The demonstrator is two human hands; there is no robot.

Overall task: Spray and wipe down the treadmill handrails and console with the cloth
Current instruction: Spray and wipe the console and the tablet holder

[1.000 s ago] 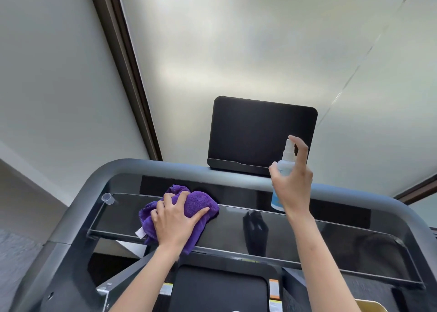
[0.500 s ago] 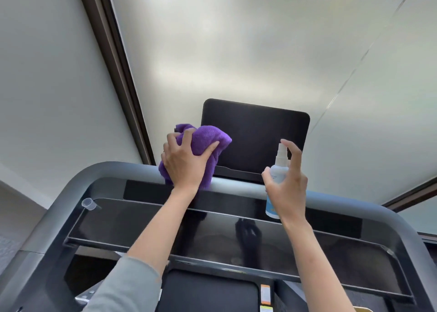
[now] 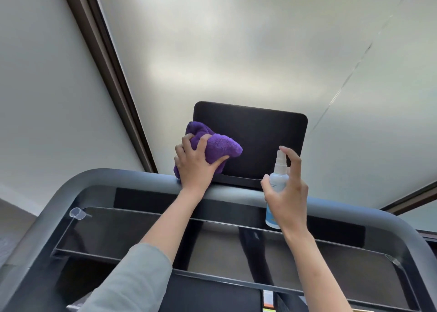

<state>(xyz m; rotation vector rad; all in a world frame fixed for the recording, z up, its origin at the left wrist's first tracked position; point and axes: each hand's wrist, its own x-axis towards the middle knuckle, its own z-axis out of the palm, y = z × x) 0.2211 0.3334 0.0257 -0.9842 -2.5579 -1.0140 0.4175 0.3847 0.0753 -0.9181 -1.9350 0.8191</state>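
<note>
Here, both my hands are up at the treadmill's dark console screen (image 3: 257,141).

The grey handrail (image 3: 132,179) curves across below the screen. My left hand (image 3: 196,167) grips the bunched purple cloth (image 3: 217,143), which bulges above and right of my fingers against the screen's lower left corner. My right hand (image 3: 287,193) is wrapped around the small spray bottle (image 3: 277,181), held upright just right of the cloth, index finger arched over the nozzle.

Bunched purple cloth (image 3: 214,145) against black console screen (image 3: 260,141)
</note>
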